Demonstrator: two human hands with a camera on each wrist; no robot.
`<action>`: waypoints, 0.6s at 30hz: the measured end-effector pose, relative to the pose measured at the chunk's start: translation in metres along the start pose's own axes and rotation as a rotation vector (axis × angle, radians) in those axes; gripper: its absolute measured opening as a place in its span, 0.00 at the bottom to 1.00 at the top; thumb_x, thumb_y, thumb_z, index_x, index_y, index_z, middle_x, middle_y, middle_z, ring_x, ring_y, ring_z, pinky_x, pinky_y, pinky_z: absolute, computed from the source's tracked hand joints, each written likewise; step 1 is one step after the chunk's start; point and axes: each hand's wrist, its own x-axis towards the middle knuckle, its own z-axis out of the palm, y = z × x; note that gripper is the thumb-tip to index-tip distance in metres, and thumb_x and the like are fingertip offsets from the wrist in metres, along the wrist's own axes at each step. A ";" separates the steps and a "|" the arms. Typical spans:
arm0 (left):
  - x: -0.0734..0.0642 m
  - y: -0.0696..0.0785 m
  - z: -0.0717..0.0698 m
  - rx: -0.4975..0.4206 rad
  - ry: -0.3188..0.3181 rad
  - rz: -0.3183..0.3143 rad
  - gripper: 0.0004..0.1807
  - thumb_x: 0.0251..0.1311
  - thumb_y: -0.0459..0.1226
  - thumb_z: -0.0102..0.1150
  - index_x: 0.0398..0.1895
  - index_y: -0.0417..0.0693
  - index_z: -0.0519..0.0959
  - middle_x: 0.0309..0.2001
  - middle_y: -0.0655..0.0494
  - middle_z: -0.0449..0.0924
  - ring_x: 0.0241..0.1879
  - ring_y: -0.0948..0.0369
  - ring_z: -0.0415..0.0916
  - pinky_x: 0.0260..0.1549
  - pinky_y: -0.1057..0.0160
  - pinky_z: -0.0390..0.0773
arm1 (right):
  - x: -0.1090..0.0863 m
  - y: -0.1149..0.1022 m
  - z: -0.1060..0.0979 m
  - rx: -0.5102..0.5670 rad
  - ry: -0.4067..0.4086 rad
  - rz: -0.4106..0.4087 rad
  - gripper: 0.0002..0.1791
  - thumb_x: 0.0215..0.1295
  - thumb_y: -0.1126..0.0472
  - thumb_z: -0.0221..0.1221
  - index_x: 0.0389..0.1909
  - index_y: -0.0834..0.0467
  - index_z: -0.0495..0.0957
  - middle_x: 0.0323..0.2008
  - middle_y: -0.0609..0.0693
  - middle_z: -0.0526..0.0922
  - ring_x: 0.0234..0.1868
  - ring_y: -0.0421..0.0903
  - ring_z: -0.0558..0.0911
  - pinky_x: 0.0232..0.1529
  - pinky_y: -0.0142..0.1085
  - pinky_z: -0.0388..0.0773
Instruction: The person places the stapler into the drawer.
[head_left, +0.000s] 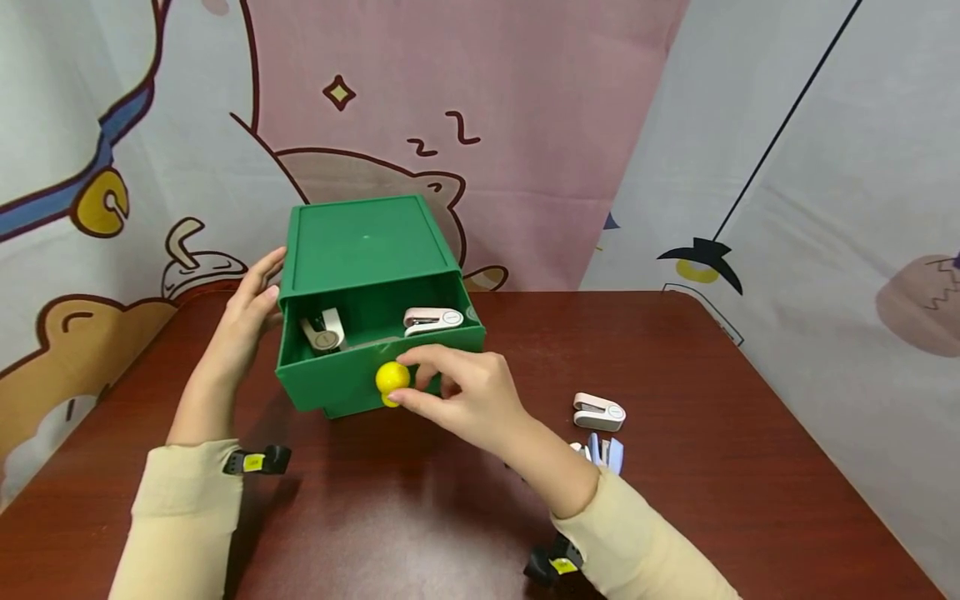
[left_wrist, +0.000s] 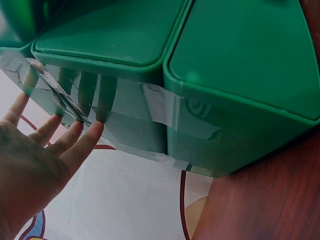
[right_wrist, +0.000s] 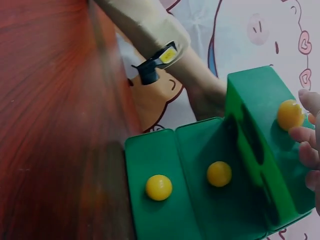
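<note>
A green drawer cabinet (head_left: 375, 242) stands on the table with its top drawer (head_left: 352, 367) pulled out. My right hand (head_left: 472, 396) pinches that drawer's yellow knob (head_left: 392, 377) between thumb and fingers. Against the cabinet's side, my left hand (left_wrist: 42, 160) rests with straight, spread fingertips on clear tape. Inside the drawer, a white and grey stapler (head_left: 326, 333) lies at the left and a pink and white stapler (head_left: 432, 320) at the right. Two lower drawers, each with a yellow knob (right_wrist: 159, 187), appear closed in the right wrist view.
Right of the cabinet, a pale pink and white stapler (head_left: 598, 412) lies on the brown table (head_left: 712, 467). Nearer, light blue staplers (head_left: 603, 452) are partly hidden behind my right forearm. A patterned curtain (head_left: 555, 125) hangs behind the table.
</note>
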 end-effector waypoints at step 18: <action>0.000 -0.002 -0.001 -0.002 -0.005 0.004 0.29 0.70 0.41 0.43 0.74 0.51 0.57 0.71 0.45 0.52 0.59 0.56 0.64 0.46 0.70 0.71 | -0.008 0.001 0.016 0.302 -0.030 0.213 0.20 0.50 0.70 0.70 0.45 0.61 0.79 0.31 0.52 0.85 0.16 0.31 0.75 0.20 0.27 0.75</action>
